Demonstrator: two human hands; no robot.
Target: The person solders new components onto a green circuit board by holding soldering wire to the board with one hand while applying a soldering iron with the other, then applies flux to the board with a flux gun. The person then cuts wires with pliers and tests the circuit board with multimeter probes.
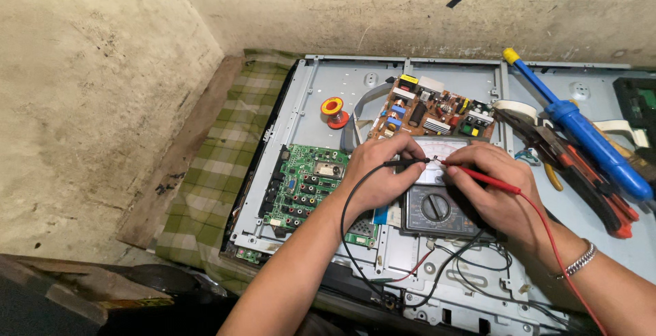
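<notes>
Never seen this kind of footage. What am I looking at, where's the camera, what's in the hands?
There is one picture, from a camera worn on a person's head, looking down at their own bare hands. No robot is involved.

The metal back of an opened flat screen lies on a checked cloth. On it sit a green board, a brown board, a solder spool, and at right a blue pump and pliers.

The left hand pinches a black probe, the right hand a red probe. Their tips meet above a dial meter.
</notes>
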